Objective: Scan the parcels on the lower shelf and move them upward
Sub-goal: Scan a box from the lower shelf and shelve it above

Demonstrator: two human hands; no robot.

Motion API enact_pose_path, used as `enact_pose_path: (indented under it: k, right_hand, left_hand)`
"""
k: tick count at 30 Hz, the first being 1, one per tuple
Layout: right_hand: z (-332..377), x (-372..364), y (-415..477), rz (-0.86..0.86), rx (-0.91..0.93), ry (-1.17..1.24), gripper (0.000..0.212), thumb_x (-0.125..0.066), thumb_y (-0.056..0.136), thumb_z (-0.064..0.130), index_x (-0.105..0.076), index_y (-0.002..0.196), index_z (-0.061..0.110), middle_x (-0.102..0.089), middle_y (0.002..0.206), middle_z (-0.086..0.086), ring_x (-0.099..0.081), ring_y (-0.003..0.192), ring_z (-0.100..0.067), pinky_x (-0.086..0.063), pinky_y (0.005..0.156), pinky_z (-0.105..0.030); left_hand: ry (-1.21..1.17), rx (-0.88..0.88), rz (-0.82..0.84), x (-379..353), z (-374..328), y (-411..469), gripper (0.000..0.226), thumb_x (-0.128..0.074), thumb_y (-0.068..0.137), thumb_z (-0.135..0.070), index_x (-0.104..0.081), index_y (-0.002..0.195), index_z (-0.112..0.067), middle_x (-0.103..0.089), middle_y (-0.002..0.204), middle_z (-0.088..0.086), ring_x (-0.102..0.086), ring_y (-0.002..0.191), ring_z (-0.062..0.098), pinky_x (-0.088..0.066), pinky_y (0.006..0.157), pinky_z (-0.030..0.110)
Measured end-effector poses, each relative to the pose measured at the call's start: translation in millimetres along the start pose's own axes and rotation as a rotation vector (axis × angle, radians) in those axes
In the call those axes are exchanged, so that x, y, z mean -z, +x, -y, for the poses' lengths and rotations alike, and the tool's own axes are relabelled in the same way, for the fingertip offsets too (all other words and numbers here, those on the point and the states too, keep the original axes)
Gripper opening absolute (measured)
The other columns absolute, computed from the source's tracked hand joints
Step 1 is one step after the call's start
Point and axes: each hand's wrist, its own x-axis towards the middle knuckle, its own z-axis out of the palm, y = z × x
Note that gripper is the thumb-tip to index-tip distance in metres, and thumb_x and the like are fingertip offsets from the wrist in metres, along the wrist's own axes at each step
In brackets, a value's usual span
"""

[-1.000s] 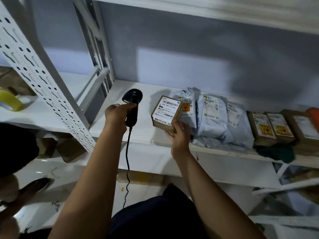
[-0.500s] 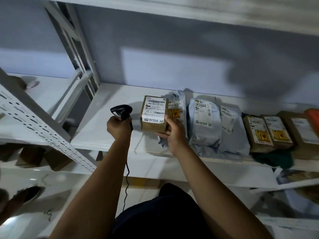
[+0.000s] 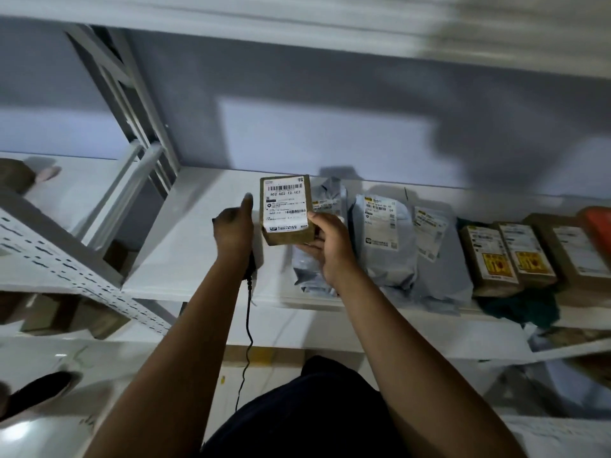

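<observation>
My right hand [image 3: 325,247] grips a small brown cardboard parcel [image 3: 286,209] from below, its white barcode label facing me, held above the white shelf [image 3: 191,246]. My left hand [image 3: 233,228] is just left of the parcel, closed around a black barcode scanner [image 3: 250,267]; the scanner's head is hidden behind the hand and only its handle end and black cable [image 3: 247,342] show. Grey plastic mailer bags [image 3: 383,239] lie on the shelf to the right of the held parcel.
Further right on the shelf lie brown boxes [image 3: 506,259] with yellow labels and something orange [image 3: 598,226] at the edge. A dark green cloth [image 3: 522,309] hangs over the shelf front. A white perforated upright [image 3: 66,266] crosses at left. Another shelf board [image 3: 297,14] runs overhead.
The right hand has lifted the parcel a little and turned it more upright. The left hand has rotated so the scanner's head is now hidden behind it. The view has tilted upward.
</observation>
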Motion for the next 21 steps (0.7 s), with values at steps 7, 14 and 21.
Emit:
enact_pose_path:
  k: [7, 14, 21]
  right_hand:
    - [26.4, -13.9, -28.5, 0.064, 0.128, 0.215, 0.044, -0.072, 0.065, 0.029, -0.064, 0.103, 0.010, -0.074, 0.097, -0.010, -0.070, 0.093, -0.025, -0.054, 0.093, -0.043]
    - [36.0, -5.0, -91.9, 0.001, 0.313, 0.162, 0.028, -0.069, 0.069, 0.027, -0.061, 0.090, 0.011, -0.073, 0.101, -0.019, -0.071, 0.093, -0.032, -0.056, 0.088, -0.048]
    - [33.1, 1.5, -159.3, -0.063, 0.474, 0.166, 0.047, -0.070, 0.066, 0.039, -0.058, 0.101, 0.011, -0.073, 0.104, -0.016, -0.071, 0.099, -0.030, -0.058, 0.091, -0.047]
  left_hand:
    - [-0.233, -0.152, 0.491, 20.5, -47.3, -48.1, 0.045, -0.069, 0.092, -0.050, -0.065, 0.129, -0.025, -0.078, 0.110, 0.002, -0.075, 0.103, 0.026, -0.062, 0.089, 0.043]
    - [-0.361, -0.233, 0.552, 44.4, -59.2, -112.4, 0.036, -0.068, 0.097, -0.034, -0.068, 0.129, -0.018, -0.078, 0.110, 0.006, -0.076, 0.098, 0.024, -0.061, 0.069, 0.030]
    - [-0.399, -0.354, 0.554, 61.4, -58.9, -169.9, 0.035, -0.067, 0.098, -0.031, -0.067, 0.129, -0.015, -0.078, 0.111, 0.005, -0.076, 0.100, 0.024, -0.063, 0.082, 0.045]
